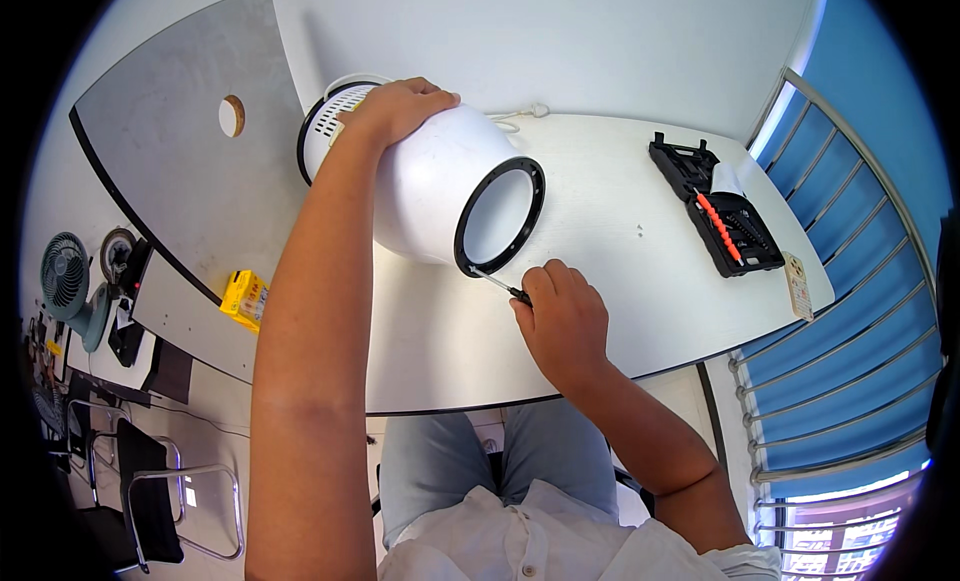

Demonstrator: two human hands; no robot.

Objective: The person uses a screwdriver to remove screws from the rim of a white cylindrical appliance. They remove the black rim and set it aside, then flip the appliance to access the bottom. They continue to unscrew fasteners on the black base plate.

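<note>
- Screwdriver [495, 284] sits clenched in the fingers [545, 286] of your right hand [565, 321], its thin shaft jutting left and far, with the tip at the black ring [500, 217].
- White housing [430, 186] lies on its side on the counter [600, 231]; its long axis runs far-left to near-right, open end toward you.
- Your left hand [400, 109] presses down on top, fingers spread over the shell.

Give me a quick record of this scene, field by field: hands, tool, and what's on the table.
left hand: resting on top of the white cylindrical appliance, which lies on its side
right hand: gripping a small screwdriver, tip at the appliance's black ring
table: white, curved edge
also on table: open black tool case, yellow box
</note>
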